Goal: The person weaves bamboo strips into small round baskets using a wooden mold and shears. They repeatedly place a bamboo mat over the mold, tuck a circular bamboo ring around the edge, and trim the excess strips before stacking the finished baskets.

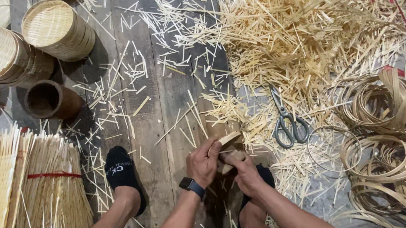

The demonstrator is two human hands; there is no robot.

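Note:
My left hand [203,160], with a dark watch on its wrist, and my right hand [241,169] close together around a small round bamboo piece [227,141] low in the middle of the head view. The left hand grips its near side; the right hand holds it from below right, fingers curled. Much of the piece is hidden by my fingers. It sits over a dark wooden plank floor [152,129] strewn with cut bamboo strips.
Grey scissors [287,123] lie right of my hands by a big heap of bamboo offcuts [304,23]. Coiled bamboo hoops [395,129] fill the right. Stacked woven baskets [19,43] and a brown cylinder [49,99] are upper left; bundled strips [20,193] lower left. My black-socked foot [121,175] rests nearby.

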